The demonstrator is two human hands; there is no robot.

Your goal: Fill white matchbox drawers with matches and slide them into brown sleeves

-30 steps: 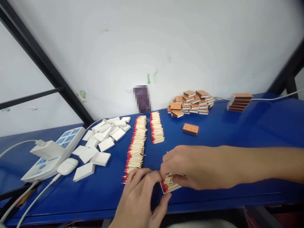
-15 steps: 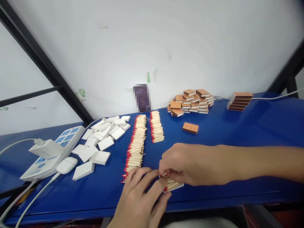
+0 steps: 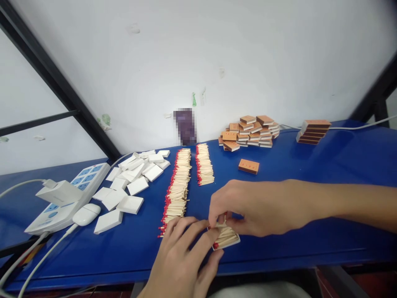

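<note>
A small white matchbox tray (image 3: pixel 228 245) holding red-tipped matches (image 3: pixel 227 235) lies near the front edge of the blue table. My left hand (image 3: pixel 185 252) grips the tray's left end, its fingertips over the match heads and its thumb at the near side. Over the tray's far side, my right hand (image 3: pixel 237 209) has its fingers curled around some matches; the exact hold is partly hidden. Just beyond my left fingers runs a long row of matches (image 3: pixel 178 182). A shorter match row (image 3: pixel 204 165) lies to its right.
White trays (image 3: pixel 136 186) are heaped at left beside a power strip (image 3: pixel 66 203) with a plugged-in charger and a white earbud case (image 3: pixel 87 215). Orange matchboxes (image 3: pixel 248 132) are piled at the back, with a single matchbox (image 3: pixel 248 166) in front and a stack (image 3: pixel 314 131) farther right.
My right hand has lifted slightly and its fingers have loosened, showing more of the matches in the tray. My left hand stays at the tray's left end.
</note>
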